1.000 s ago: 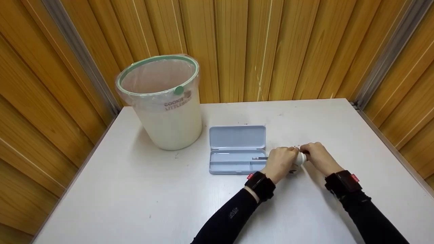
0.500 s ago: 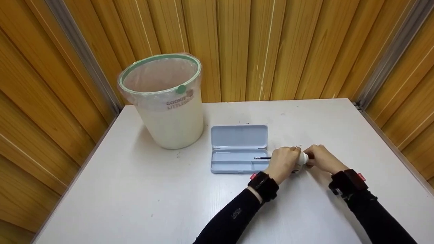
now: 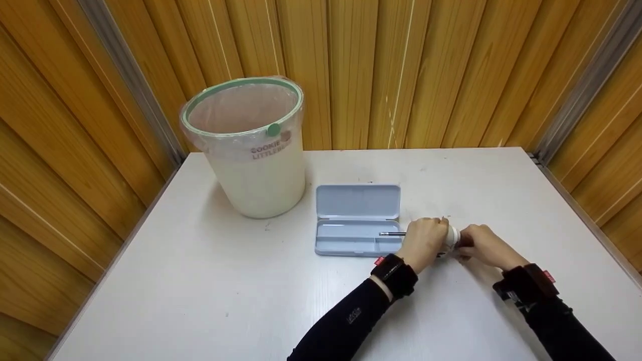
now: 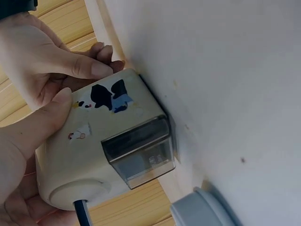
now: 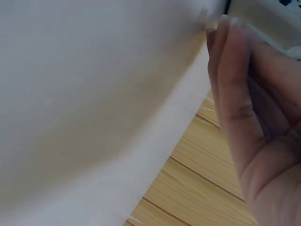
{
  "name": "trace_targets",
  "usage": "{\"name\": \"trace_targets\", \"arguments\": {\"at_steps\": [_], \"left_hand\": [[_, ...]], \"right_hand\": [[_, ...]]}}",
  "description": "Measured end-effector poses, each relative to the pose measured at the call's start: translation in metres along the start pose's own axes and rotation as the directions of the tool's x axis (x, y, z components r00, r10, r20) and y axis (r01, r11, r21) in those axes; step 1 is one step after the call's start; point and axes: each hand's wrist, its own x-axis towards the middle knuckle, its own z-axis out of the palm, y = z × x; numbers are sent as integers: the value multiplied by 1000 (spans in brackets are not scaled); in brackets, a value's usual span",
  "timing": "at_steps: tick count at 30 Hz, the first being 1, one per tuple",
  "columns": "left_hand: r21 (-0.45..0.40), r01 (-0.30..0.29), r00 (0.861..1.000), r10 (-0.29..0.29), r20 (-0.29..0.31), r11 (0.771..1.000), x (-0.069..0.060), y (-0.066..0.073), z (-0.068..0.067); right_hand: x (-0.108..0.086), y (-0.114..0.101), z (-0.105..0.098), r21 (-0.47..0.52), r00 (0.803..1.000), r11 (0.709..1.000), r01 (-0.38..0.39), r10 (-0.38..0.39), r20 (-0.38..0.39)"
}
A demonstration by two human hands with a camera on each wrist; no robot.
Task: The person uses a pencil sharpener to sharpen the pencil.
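Cream box-shaped pencil sharpener (image 4: 91, 146) with animal pictures on its side: principal item, located between the two hands, just right of the pencil case; contact with the tabletop not clear. Setting, in descending size: yellow-brown wood-grain wall panels (image 3: 351, 75); smooth white table (image 3: 200, 281); off-white tapered bin (image 3: 261, 183), green-rimmed, lined with clear plastic film, upright at back left; pale blue rectangular pencil case (image 3: 346, 230), lid laid back, one long rear compartment, two in front. Left hand (image 3: 425, 239): grasping the sharpener, thumb on the pictured face, fingers round the opposite side. Right hand (image 3: 487, 245): fingers bent, at the sharpener's end away from the pencil; whether they grip a crank there is hidden, cannot tell. Smoky clear drawer (image 4: 141, 155): seated in the sharpener body. Slim dark pencil (image 4: 83, 213): one end inside the sharpener's round boss, the other projecting over the case's right part. Handling note, by judgement: sharpening appears in hand; best done with the left grasp firm so the body cannot twist, the pencil straight in its hole, any turning slow and even, and the drawer undisturbed lest shavings spill.
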Motion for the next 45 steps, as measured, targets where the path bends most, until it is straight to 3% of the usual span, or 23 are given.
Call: {"name": "trace_targets", "arguments": {"at_steps": [3, 8, 14, 21, 31, 34, 38, 41, 45], "left_hand": [[16, 1, 1000, 0, -18, 1000, 0, 2, 0], [4, 5, 1000, -5, 4, 1000, 0, 3, -1], [13, 12, 1000, -13, 22, 1000, 1, 4, -2], [28, -3, 999, 2, 45, 1000, 2, 7, -2], [42, -18, 1000, 18, -10, 999, 1, 0, 0], [32, -21, 1000, 21, -7, 999, 1, 0, -1], [17, -16, 1000, 16, 4, 1000, 2, -1, -1], [14, -11, 1000, 11, 1, 1000, 2, -2, -1], [22, -32, 999, 32, 8, 999, 3, -2, -1]], "right_hand": [[-7, -4, -2, -13, 1000, 1000, 9, -9, 19], [-19, -14, -9, 9, 996, 998, 55, -56, 65], [-27, -26, -16, -5, 997, 998, 65, -65, 49], [-37, -30, -21, -32, 993, 993, 115, -116, -28], [-42, -39, -18, -152, 966, 978, 143, -171, -192], [-44, -39, -13, -185, 947, 971, 151, -196, -255], [-44, -38, -6, -280, 903, 945, 171, -264, -340], [-44, -36, 0, -359, 860, 917, 174, -320, -398], [-42, -36, 5, -442, 788, 880, 173, -393, -474]]}}
